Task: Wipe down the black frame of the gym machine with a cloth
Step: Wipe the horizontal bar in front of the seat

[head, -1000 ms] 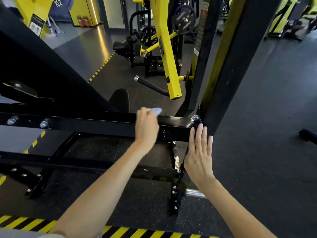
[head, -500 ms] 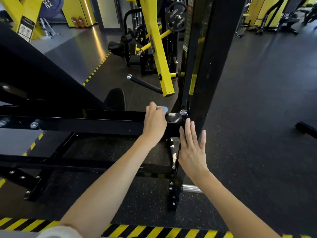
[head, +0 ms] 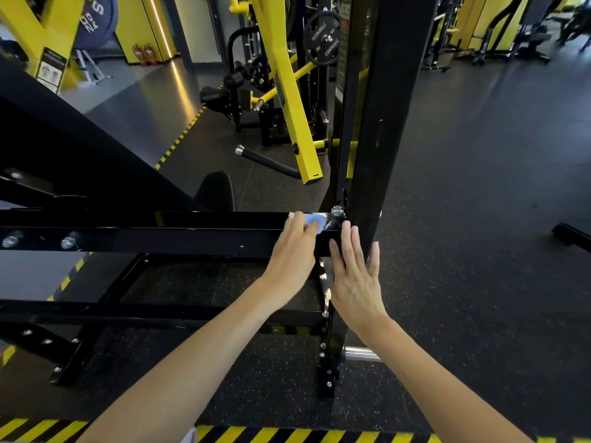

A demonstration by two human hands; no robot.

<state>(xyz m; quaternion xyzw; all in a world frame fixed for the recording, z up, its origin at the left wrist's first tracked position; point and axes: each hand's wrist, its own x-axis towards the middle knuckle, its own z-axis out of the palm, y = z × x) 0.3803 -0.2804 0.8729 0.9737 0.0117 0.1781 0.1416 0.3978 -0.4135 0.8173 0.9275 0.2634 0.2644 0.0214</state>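
Observation:
A black horizontal bar point(head: 160, 233) of the gym machine's frame runs across the middle and meets a tall black upright post point(head: 383, 123) on the right. My left hand point(head: 292, 254) lies over the bar near that joint and presses a small light-blue cloth point(head: 313, 219) onto the bar's top face; most of the cloth is hidden under my fingers. Just right of it, my right hand point(head: 355, 276) rests flat with straight fingers against the foot of the upright. A shiny bolt point(head: 337, 212) sits at the joint beside the cloth.
Lower black frame rails point(head: 160, 310) and bolted feet stand on the speckled rubber floor. A yellow lever arm point(head: 287, 91) with a black handle point(head: 268, 159) and a weight plate point(head: 322, 38) stand behind. Yellow-black hazard tape point(head: 287, 434) runs along the near edge.
My left hand has slid the cloth to the right along the bar, up to the joint with the upright. My right hand has stayed flat on the post.

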